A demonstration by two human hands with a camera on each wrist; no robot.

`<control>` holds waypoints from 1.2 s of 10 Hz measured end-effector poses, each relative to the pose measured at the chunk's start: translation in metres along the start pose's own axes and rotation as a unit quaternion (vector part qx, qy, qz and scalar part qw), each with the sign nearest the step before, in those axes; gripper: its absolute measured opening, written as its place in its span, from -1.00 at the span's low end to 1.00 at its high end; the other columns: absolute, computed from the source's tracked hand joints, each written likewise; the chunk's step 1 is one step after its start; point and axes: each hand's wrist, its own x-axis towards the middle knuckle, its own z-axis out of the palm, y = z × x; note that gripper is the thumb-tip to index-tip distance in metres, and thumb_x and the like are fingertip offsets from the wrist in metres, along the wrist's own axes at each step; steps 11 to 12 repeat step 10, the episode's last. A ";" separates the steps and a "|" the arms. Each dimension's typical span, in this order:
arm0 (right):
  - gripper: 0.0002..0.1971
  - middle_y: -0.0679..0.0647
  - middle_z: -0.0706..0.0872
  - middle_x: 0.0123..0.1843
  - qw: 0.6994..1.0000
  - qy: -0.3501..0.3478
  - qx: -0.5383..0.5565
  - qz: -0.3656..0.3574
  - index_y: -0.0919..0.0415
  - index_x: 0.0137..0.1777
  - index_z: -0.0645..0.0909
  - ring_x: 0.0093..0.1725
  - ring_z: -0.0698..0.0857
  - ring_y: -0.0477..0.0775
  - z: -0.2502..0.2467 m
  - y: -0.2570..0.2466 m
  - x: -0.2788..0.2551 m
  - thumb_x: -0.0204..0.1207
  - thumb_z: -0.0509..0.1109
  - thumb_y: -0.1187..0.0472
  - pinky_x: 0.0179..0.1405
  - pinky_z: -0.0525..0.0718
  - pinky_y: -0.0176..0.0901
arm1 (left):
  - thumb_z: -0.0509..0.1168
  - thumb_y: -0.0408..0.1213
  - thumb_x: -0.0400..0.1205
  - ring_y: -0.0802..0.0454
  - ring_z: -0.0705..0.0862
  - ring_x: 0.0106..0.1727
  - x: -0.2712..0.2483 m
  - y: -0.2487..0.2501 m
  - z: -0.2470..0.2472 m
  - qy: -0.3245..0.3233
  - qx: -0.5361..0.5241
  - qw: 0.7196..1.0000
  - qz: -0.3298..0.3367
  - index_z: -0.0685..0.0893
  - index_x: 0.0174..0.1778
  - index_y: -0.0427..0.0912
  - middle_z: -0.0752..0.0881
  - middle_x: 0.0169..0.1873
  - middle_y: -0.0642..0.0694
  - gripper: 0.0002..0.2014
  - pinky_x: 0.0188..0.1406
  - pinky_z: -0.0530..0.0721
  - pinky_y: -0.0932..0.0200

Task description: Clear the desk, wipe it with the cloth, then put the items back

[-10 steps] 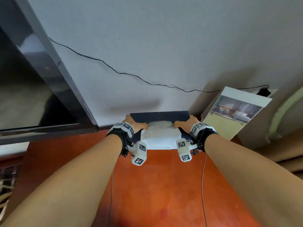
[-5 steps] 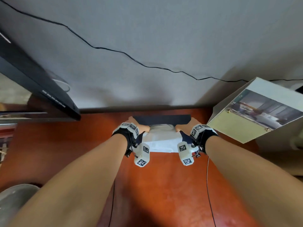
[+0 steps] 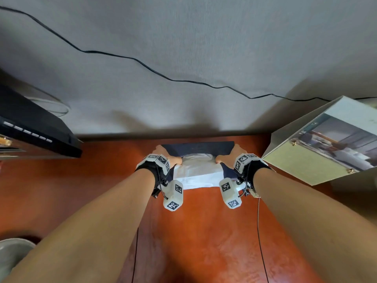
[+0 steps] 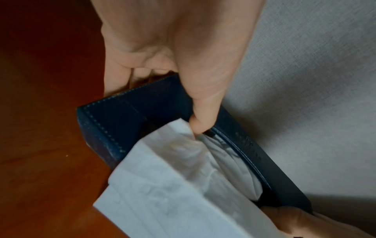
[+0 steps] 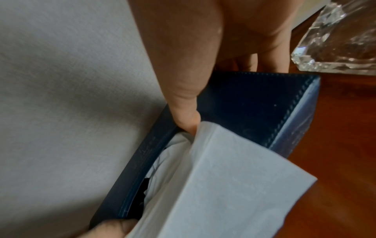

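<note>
A dark blue stitched tissue box (image 3: 197,148) sits at the back of the red-brown desk (image 3: 195,231), close to the grey wall. White tissue (image 3: 199,173) spills out of its top toward me. My left hand (image 3: 166,157) grips the box's left end (image 4: 114,122), thumb (image 4: 203,103) on top at the slot and fingers down the side. My right hand (image 3: 229,156) grips the right end (image 5: 264,109) the same way, its thumb (image 5: 183,103) against the tissue (image 5: 223,185).
A black monitor (image 3: 34,127) stands at the left. A framed picture stand (image 3: 326,144) leans at the right, with a clear crystal block (image 5: 335,37) near the right hand. A black cable (image 3: 155,72) runs along the wall. A grey bin rim (image 3: 12,252) shows lower left.
My view has tilted down and drifted right, so the monitor slid left and more desk shows. Both hands keep their grip on the box, which stays close to the wall.
</note>
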 end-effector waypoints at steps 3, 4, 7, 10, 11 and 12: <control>0.07 0.25 0.53 0.45 0.999 0.018 0.038 0.032 0.31 0.64 0.10 0.29 0.62 0.32 0.007 -0.007 0.020 0.28 0.60 -0.14 0.12 0.59 0.02 | 0.57 -0.05 0.41 -0.26 0.58 0.38 0.015 0.009 -0.003 0.027 -0.047 0.998 0.010 0.17 0.61 -0.32 0.50 0.46 -0.25 -0.02 0.24 0.59 -0.01; 0.06 0.23 0.55 0.43 0.999 0.021 0.038 0.029 0.30 0.63 0.12 0.27 0.63 0.31 0.006 -0.010 0.024 0.27 0.62 -0.11 0.17 0.63 0.04 | 0.56 -0.03 0.41 -0.26 0.60 0.34 0.020 0.010 -0.004 0.028 -0.040 0.999 0.008 0.19 0.59 -0.30 0.53 0.42 -0.25 -0.05 0.20 0.62 -0.02; 0.14 0.15 0.68 0.25 1.000 0.008 -0.006 -0.011 0.17 0.52 0.38 -0.06 0.70 0.16 0.013 -0.006 0.051 -0.08 0.49 -0.42 -0.17 0.69 -0.10 | 0.52 0.20 0.32 -0.31 0.62 0.31 0.014 0.009 -0.009 0.014 0.006 1.000 -0.007 0.10 0.65 -0.25 0.53 0.43 -0.28 0.12 0.27 0.64 -0.13; -0.44 0.21 0.52 0.41 0.990 0.103 -0.047 -0.081 0.20 0.49 0.42 0.33 0.56 0.32 -0.048 -0.024 -0.059 0.54 0.36 -0.01 0.17 0.61 0.06 | 0.45 0.14 0.45 -0.20 0.64 0.19 -0.056 0.014 -0.055 0.035 0.090 0.989 0.112 0.43 0.47 -0.19 0.62 0.31 -0.16 -0.25 0.19 0.66 -0.10; -0.44 0.21 0.52 0.41 0.990 0.103 -0.047 -0.081 0.20 0.49 0.42 0.33 0.56 0.32 -0.048 -0.024 -0.059 0.54 0.36 -0.01 0.17 0.61 0.06 | 0.45 0.14 0.45 -0.20 0.64 0.19 -0.056 0.014 -0.055 0.035 0.090 0.989 0.112 0.43 0.47 -0.19 0.62 0.31 -0.16 -0.25 0.19 0.66 -0.10; -0.44 0.21 0.52 0.41 0.990 0.103 -0.047 -0.081 0.20 0.49 0.42 0.33 0.56 0.32 -0.048 -0.024 -0.059 0.54 0.36 -0.01 0.17 0.61 0.06 | 0.45 0.14 0.45 -0.20 0.64 0.19 -0.056 0.014 -0.055 0.035 0.090 0.989 0.112 0.43 0.47 -0.19 0.62 0.31 -0.16 -0.25 0.19 0.66 -0.10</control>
